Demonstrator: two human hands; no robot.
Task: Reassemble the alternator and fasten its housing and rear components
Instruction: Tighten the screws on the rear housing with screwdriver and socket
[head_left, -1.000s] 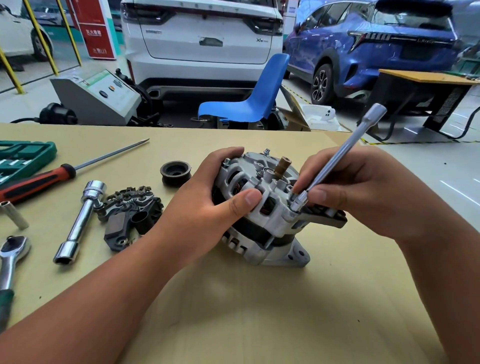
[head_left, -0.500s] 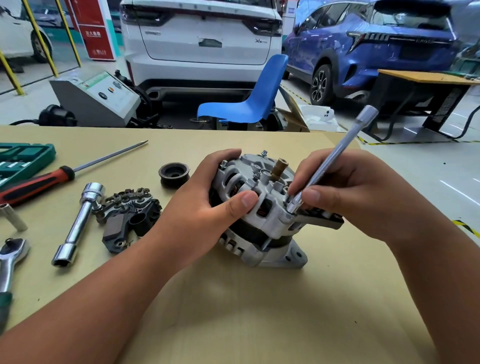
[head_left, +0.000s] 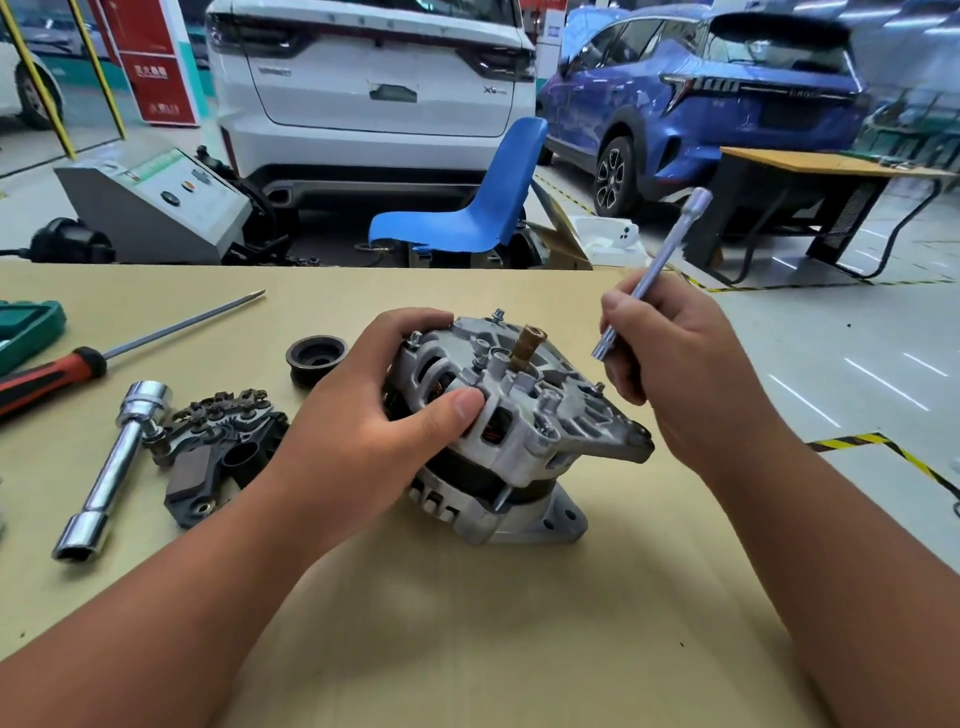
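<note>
Left hand (head_left: 363, 426): it wraps the alternator (head_left: 524, 415) from the left, with the thumb pressed across the rear face and the fingers curled over the far rim. That looks like a bracing hold, so the body can't twist under a tool.
Right hand (head_left: 675, 374): the fingers are closed round a slim socket driver (head_left: 670, 244), gripped pen-style and low on the shaft, probably for fine aim.
Driver tip: it hangs just beside the housing's right edge and sits on no bolt.
Alternator: it sits on the table (head_left: 467, 623) right in front of the person, tilted so the rear face looks up and a mounting ear props it below.
Bolts (head_left: 498, 314): their heads stand around the rim, so the housing looks close to fastened.
Black rear plate (head_left: 218, 452): it lies apart to the left, beside a tube wrench (head_left: 111, 467), and is not yet fitted.
Pulley (head_left: 316, 356): it rests behind the left hand.
Next, at a guess: seat the driver on another bolt head.
</note>
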